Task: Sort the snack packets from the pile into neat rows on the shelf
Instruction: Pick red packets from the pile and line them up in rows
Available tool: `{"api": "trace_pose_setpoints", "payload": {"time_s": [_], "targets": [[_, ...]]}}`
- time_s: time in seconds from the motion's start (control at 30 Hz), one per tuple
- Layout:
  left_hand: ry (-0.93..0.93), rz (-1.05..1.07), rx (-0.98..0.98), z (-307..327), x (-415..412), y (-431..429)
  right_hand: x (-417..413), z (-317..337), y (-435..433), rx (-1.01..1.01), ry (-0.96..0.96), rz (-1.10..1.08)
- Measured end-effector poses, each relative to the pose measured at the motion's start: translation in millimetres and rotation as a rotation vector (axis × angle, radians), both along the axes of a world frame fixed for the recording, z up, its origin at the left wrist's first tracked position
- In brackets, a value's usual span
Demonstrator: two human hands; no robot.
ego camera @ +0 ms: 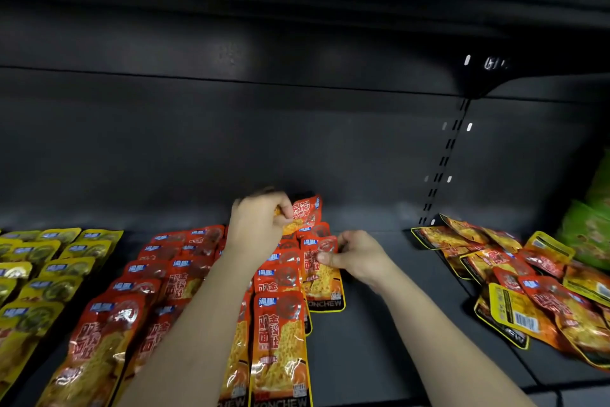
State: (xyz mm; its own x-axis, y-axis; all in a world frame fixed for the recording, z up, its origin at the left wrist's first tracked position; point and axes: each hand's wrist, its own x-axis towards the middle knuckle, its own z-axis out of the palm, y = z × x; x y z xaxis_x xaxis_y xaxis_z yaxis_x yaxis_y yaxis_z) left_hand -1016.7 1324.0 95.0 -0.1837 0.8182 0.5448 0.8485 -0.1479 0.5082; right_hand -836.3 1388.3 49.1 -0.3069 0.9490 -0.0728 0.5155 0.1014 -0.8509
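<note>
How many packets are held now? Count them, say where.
2. The left hand grips a raised red packet behind the red rows; the right hand pinches a flat red packet at the rows' right edge. Hands may hide others.

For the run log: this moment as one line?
left hand grips raised red packet | right hand pinches right-row red packet | pile unsorted, right
</note>
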Motion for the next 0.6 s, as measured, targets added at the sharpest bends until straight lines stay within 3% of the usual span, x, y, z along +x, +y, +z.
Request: {"api": "trace_pose_setpoints", "payload": {"time_s": [0.27,0.5,0.6], "targets": [[-0.028,0.011,-0.003,-3,-1,-2,1,3,-4,0.055,-0.071,-0.023],[-0.112,0.039,-0.033,7,5,-10,6,2,-5,0.043,0.082,-0.025],[-0.154,0.014,-0.064,13,7,-14,9,4,-5,0.080,0.049,-0.006]]}}
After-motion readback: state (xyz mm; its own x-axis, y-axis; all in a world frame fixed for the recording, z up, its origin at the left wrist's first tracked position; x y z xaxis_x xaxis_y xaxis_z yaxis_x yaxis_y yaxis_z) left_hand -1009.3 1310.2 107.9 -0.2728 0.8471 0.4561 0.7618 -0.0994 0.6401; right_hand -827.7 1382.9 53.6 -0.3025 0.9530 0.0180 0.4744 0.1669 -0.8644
